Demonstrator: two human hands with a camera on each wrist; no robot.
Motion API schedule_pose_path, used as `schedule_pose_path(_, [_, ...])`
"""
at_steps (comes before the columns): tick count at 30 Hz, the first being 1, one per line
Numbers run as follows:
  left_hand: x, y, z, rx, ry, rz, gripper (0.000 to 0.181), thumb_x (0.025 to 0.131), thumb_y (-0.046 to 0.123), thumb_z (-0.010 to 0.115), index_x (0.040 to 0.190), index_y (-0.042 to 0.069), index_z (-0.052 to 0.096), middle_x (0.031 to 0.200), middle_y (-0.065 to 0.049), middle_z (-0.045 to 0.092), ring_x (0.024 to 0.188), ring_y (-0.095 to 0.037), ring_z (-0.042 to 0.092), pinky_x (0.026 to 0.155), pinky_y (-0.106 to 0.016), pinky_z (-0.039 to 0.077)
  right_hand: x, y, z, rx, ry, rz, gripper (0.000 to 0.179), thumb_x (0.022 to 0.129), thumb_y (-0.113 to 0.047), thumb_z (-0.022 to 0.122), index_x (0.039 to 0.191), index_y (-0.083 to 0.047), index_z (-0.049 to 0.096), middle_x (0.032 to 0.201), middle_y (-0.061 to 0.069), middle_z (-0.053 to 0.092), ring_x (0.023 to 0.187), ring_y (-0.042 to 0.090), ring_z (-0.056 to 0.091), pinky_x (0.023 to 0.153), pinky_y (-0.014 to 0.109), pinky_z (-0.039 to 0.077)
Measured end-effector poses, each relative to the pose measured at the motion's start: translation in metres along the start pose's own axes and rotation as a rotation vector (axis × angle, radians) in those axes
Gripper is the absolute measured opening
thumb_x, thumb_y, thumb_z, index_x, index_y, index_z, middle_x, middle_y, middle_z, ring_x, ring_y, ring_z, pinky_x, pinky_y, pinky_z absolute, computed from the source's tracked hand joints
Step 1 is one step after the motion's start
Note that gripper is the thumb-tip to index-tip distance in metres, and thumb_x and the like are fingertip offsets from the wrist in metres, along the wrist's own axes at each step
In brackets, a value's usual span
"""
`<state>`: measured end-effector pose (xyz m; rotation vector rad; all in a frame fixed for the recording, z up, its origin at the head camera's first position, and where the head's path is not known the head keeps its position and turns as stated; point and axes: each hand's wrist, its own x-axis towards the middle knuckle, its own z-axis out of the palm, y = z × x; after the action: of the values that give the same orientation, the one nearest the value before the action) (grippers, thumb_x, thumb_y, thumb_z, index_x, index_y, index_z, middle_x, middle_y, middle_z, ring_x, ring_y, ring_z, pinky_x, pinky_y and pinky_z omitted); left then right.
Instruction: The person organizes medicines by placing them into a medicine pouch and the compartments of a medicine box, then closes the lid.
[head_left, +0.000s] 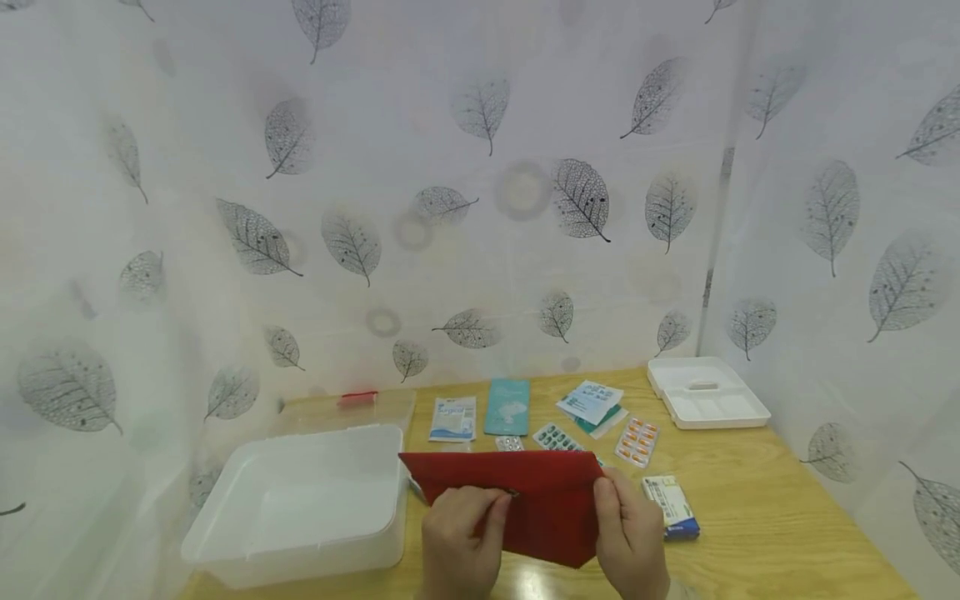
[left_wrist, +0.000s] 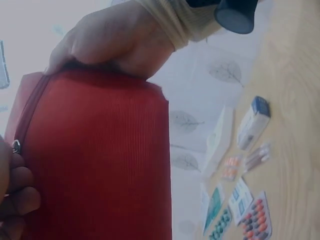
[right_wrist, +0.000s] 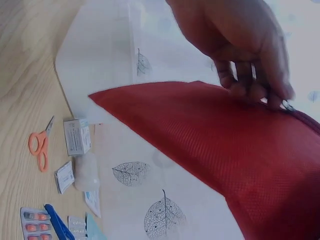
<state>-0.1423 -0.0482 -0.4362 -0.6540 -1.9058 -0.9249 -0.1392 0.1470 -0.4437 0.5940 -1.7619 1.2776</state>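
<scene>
A red zippered pouch (head_left: 547, 508) is held up over the table between both hands. My left hand (head_left: 463, 533) pinches the small metal zipper pull (right_wrist: 288, 105) between thumb and fingers at the pouch's upper edge. With thumb and curled fingers, my right hand (head_left: 632, 532) grips the pouch's right end. In the left wrist view the zipper (left_wrist: 31, 107) runs along the edge from the pull toward the right hand. The pouch's inside is hidden.
An open translucent bin (head_left: 300, 492) stands left. Behind lie a surgical packet (head_left: 453, 418), a teal booklet (head_left: 507, 407) and orange capsules (head_left: 637, 442). Right are a medicine box (head_left: 670, 507) and white divided tray (head_left: 708, 392). The right wrist view shows orange-handled scissors (right_wrist: 40, 145) and blue tweezers (right_wrist: 58, 222).
</scene>
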Motion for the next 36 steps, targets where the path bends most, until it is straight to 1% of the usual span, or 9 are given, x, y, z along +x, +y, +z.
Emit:
schedule_pose_path(2, [-0.001,-0.004,0.0,0.012,0.018,-0.007,0.006,0.088,0.014,0.069,0.083,0.017,0.07,0.074,0.011,0.064,0.063,-0.001,0.055,0.059,-0.015,0.043,0.001,0.001,-0.001,0.013,0.003,0.04,0.031,0.088,0.021,0.041,0.103,0.005,0.063,0.081,0.011,0.068,0.063,0.007,0.063,0.05,0.02,0.051])
schedule_pose_path(7, [-0.003,-0.012,-0.001,0.008,0.026,-0.052,0.006,0.086,0.011,0.071,0.084,0.016,0.07,0.075,0.01,0.065,0.063,-0.003,0.056,0.06,-0.015,0.044,0.006,0.003,-0.005,0.005,0.001,0.116,0.028,0.094,0.016,0.039,0.102,0.005,0.063,0.082,0.009,0.067,0.065,0.008,0.063,0.052,0.021,0.053])
schedule_pose_path(13, [-0.004,-0.019,-0.002,0.005,0.051,-0.059,0.009,0.083,0.007,0.072,0.083,0.015,0.07,0.074,0.007,0.066,0.06,-0.007,0.055,0.057,-0.017,0.043,0.007,0.011,-0.009,-0.064,0.041,0.127,0.024,0.094,0.013,0.042,0.094,0.003,0.063,0.074,0.004,0.062,0.06,0.006,0.055,0.05,0.019,0.047])
schedule_pose_path(15, [-0.004,-0.021,-0.002,0.004,0.061,-0.064,0.009,0.083,0.006,0.073,0.082,0.014,0.07,0.072,0.005,0.066,0.059,-0.008,0.054,0.056,-0.017,0.043,0.008,0.014,-0.01,-0.089,0.051,0.144,0.023,0.094,0.012,0.042,0.089,0.001,0.062,0.07,0.002,0.059,0.058,0.005,0.052,0.048,0.018,0.045])
schedule_pose_path(19, [-0.005,-0.026,-0.003,0.011,0.074,-0.065,0.009,0.082,0.005,0.073,0.081,0.013,0.07,0.072,0.005,0.065,0.059,-0.009,0.055,0.055,-0.019,0.043,0.009,0.021,-0.012,-0.103,0.048,0.187,0.021,0.096,0.008,0.042,0.088,0.0,0.06,0.068,0.002,0.057,0.056,0.007,0.051,0.046,0.019,0.046])
schedule_pose_path(22, [-0.006,-0.029,-0.003,0.02,0.067,-0.08,0.009,0.083,0.005,0.073,0.082,0.014,0.07,0.072,0.006,0.065,0.06,-0.007,0.055,0.055,-0.018,0.044,0.009,0.024,-0.014,-0.103,0.054,0.215,0.021,0.098,0.006,0.042,0.088,0.0,0.061,0.068,0.002,0.058,0.055,0.007,0.052,0.045,0.02,0.046])
schedule_pose_path(27, [-0.009,-0.033,-0.004,0.036,0.053,-0.116,0.008,0.084,0.007,0.072,0.083,0.014,0.071,0.073,0.007,0.065,0.06,-0.004,0.053,0.055,-0.014,0.044,0.008,0.03,-0.017,-0.125,0.096,0.242,0.023,0.098,0.005,0.043,0.084,-0.001,0.061,0.062,0.0,0.053,0.052,0.005,0.046,0.044,0.019,0.041])
schedule_pose_path(33, [-0.01,-0.039,-0.005,0.028,0.089,-0.071,0.009,0.081,0.003,0.074,0.081,0.012,0.071,0.068,0.005,0.063,0.056,-0.006,0.049,0.052,-0.016,0.039,0.008,0.035,-0.019,-0.125,0.139,0.238,0.024,0.096,0.007,0.045,0.081,-0.001,0.062,0.062,0.0,0.052,0.052,0.006,0.046,0.043,0.02,0.039])
schedule_pose_path(36, [-0.011,-0.041,-0.006,0.023,0.098,-0.064,0.01,0.08,0.002,0.074,0.081,0.011,0.071,0.07,0.004,0.065,0.058,-0.009,0.054,0.054,-0.019,0.043,0.008,0.037,-0.022,-0.141,0.142,0.248,0.025,0.097,0.005,0.045,0.078,-0.003,0.06,0.06,-0.001,0.051,0.051,0.006,0.045,0.042,0.02,0.038])
